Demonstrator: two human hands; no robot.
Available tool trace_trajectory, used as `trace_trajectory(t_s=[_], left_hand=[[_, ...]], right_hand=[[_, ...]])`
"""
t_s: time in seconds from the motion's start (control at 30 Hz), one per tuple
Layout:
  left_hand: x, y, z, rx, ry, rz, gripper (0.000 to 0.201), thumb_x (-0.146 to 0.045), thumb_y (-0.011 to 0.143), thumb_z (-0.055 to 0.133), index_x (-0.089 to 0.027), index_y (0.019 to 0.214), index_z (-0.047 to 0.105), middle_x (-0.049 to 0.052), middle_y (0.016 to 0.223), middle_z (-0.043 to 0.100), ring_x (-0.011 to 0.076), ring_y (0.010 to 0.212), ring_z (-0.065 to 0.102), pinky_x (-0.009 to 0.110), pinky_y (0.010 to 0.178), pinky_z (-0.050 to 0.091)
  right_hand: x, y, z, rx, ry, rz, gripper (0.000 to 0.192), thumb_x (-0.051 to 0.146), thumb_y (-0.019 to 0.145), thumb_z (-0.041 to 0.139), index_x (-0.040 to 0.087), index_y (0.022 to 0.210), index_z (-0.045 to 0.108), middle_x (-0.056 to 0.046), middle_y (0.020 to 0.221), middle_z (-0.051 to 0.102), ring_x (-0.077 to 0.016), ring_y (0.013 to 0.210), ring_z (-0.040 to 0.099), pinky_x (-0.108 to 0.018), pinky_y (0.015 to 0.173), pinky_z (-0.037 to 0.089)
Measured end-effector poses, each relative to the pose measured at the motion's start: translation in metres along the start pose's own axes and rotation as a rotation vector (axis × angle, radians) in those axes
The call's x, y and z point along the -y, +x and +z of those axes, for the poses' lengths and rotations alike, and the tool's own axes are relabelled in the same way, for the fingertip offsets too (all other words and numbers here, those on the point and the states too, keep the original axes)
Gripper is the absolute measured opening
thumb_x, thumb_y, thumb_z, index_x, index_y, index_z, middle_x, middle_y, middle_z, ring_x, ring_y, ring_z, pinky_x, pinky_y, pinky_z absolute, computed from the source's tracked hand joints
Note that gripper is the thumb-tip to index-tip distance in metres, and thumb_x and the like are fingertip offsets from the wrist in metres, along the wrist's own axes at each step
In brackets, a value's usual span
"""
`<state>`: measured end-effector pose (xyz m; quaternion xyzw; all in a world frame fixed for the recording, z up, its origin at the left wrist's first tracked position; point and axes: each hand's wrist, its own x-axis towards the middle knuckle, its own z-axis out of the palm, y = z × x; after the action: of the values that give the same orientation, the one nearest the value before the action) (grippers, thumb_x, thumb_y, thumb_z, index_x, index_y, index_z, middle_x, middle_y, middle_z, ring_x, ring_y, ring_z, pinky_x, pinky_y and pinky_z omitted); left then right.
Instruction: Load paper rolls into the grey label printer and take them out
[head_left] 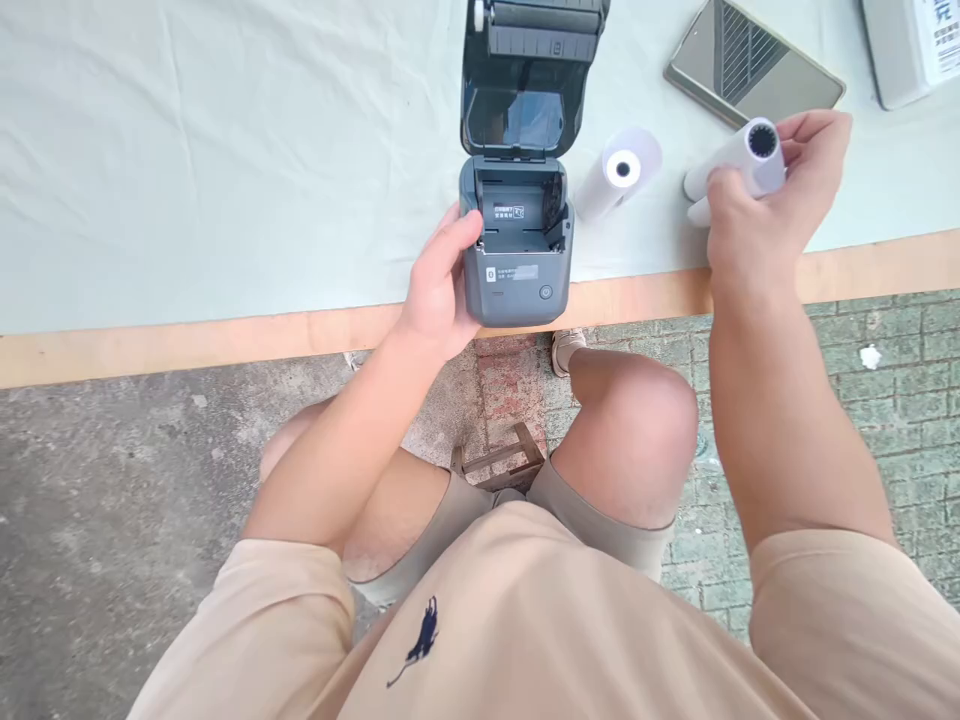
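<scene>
A small grey label printer [517, 275] stands at the table's near edge with its lid [529, 70] swung open and the paper bay showing no roll inside. My left hand [439, 290] grips the printer's left side. My right hand [772, 205] holds a white paper roll [739, 160] just above the table, to the right of the printer, its dark core facing me. A second white paper roll [619, 172] lies on the table between the printer and my right hand.
A phone [754, 65] lies screen up at the back right, and a white box [911, 45] sits at the far right corner. The table has a pale cloth [225, 150] and a wooden front edge [187, 345]. My knees are below the edge.
</scene>
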<state>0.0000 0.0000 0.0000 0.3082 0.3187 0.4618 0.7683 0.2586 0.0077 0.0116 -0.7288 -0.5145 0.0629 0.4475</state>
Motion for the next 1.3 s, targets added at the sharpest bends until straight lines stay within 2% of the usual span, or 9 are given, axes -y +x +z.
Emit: trace_trajectory(t_s=[0.13, 0.27, 0.5, 0.63, 0.77, 0.9, 1.03, 1.13, 1.3], left_hand=[[0.002, 0.001, -0.002, 0.028, -0.02, 0.008, 0.029, -0.045, 0.084, 0.05, -0.023, 0.093, 0.065, 0.005, 0.097, 0.072, 0.0261, 0.119, 0.058, 0.035, 0.095, 0.054], [0.004, 0.001, -0.003, 0.044, -0.066, 0.017, 0.028, -0.045, 0.084, 0.052, -0.021, 0.095, 0.063, 0.005, 0.097, 0.071, 0.027, 0.108, 0.064, 0.037, 0.09, 0.056], [0.0, -0.005, 0.003, 0.082, -0.136, 0.059, 0.014, -0.029, 0.09, 0.045, -0.02, 0.095, 0.056, 0.002, 0.085, 0.065, 0.021, 0.101, 0.064, 0.031, 0.088, 0.056], [-0.001, -0.006, 0.005, 0.076, -0.138, 0.047, 0.014, -0.026, 0.091, 0.044, -0.02, 0.1, 0.053, 0.0, 0.085, 0.063, 0.0231, 0.111, 0.062, 0.034, 0.088, 0.056], [0.0, -0.006, 0.004, 0.05, -0.149, 0.04, 0.016, -0.028, 0.091, 0.046, -0.018, 0.103, 0.051, 0.001, 0.092, 0.063, 0.024, 0.114, 0.06, 0.036, 0.089, 0.056], [0.001, -0.004, 0.003, 0.052, -0.165, 0.023, 0.018, -0.029, 0.092, 0.045, -0.018, 0.105, 0.05, 0.001, 0.09, 0.061, 0.0237, 0.107, 0.063, 0.036, 0.083, 0.058], [-0.001, -0.004, 0.003, 0.042, -0.168, 0.033, 0.018, -0.028, 0.092, 0.043, -0.016, 0.102, 0.052, 0.001, 0.086, 0.061, 0.0223, 0.108, 0.063, 0.033, 0.087, 0.056], [-0.002, -0.005, 0.002, 0.03, -0.162, 0.03, 0.019, -0.03, 0.091, 0.045, -0.017, 0.102, 0.053, 0.002, 0.086, 0.062, 0.0205, 0.105, 0.064, 0.032, 0.088, 0.054], [-0.001, -0.008, -0.003, 0.066, -0.137, 0.022, 0.027, -0.025, 0.085, 0.054, -0.021, 0.111, 0.049, 0.001, 0.098, 0.064, 0.0195, 0.104, 0.064, 0.029, 0.084, 0.053]], right_hand=[[0.021, -0.008, -0.012, -0.025, 0.149, -0.258, 0.024, 0.003, 0.068, 0.051, 0.02, 0.079, 0.04, 0.002, 0.083, 0.034, -0.0084, 0.079, 0.044, -0.029, 0.079, 0.04], [0.065, -0.024, -0.014, 0.079, 0.162, -0.607, 0.028, 0.037, 0.075, 0.061, 0.025, 0.096, 0.048, 0.002, 0.092, 0.044, -0.0163, 0.103, 0.049, -0.034, 0.084, 0.04], [0.119, -0.043, 0.025, 0.441, -0.198, -0.662, 0.031, 0.018, 0.062, 0.057, 0.025, 0.09, 0.045, 0.0, 0.084, 0.059, -0.0191, 0.073, 0.057, -0.034, 0.063, 0.04], [0.117, -0.038, 0.036, 0.509, -0.299, -0.613, 0.03, 0.017, 0.061, 0.054, 0.027, 0.089, 0.047, 0.001, 0.089, 0.066, -0.0243, 0.075, 0.061, -0.039, 0.064, 0.041], [0.112, -0.037, 0.034, 0.5, -0.168, -0.625, 0.02, 0.016, 0.068, 0.054, 0.026, 0.085, 0.056, -0.002, 0.105, 0.067, -0.0246, 0.094, 0.063, -0.039, 0.075, 0.047], [0.104, -0.044, 0.03, 0.424, -0.124, -0.646, 0.024, 0.017, 0.072, 0.056, 0.025, 0.095, 0.059, -0.003, 0.095, 0.067, -0.0231, 0.089, 0.064, -0.039, 0.08, 0.047], [0.088, -0.052, 0.032, 0.502, -0.158, -0.68, 0.005, 0.024, 0.081, 0.054, 0.025, 0.085, 0.058, -0.002, 0.093, 0.07, -0.0251, 0.105, 0.062, -0.043, 0.096, 0.04], [0.076, -0.056, 0.036, 0.526, -0.139, -0.745, 0.013, 0.029, 0.088, 0.049, 0.026, 0.085, 0.062, 0.0, 0.099, 0.07, -0.0256, 0.121, 0.054, -0.046, 0.1, 0.038], [0.068, -0.056, 0.039, 0.461, -0.118, -0.835, 0.02, 0.035, 0.09, 0.047, 0.03, 0.094, 0.066, -0.001, 0.108, 0.068, -0.0254, 0.12, 0.055, -0.047, 0.096, 0.041]])
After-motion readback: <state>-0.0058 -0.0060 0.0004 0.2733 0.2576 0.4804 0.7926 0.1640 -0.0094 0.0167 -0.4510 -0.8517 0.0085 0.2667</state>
